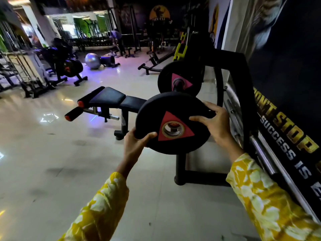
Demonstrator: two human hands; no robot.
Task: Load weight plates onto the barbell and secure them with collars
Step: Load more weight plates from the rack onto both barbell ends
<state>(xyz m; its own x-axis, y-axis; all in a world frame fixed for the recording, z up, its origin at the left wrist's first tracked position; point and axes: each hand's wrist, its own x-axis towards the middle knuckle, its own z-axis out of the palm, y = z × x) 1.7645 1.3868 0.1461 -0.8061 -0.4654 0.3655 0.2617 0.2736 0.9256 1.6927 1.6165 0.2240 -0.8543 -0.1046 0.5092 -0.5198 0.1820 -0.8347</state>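
I hold a black round weight plate (161, 110) with a red triangle and a metal-ringed centre hole, upright at chest height. My left hand (137, 145) grips its lower left rim and my right hand (214, 122) grips its right rim. Through the hole the metal end of the barbell sleeve (173, 127) shows, in line with the plate. Farther along the barbell sits a second black plate (166, 79) with the same red triangle, on the sleeve (178, 82). No collar is visible.
A black bench (111, 98) with roller pads stands left of the bar, and the black rack frame (243, 80) with its foot (196, 176) is to the right. Chrome bars (271, 157) lean along the banner wall. Other machines and a grey ball (92, 60) lie far back.
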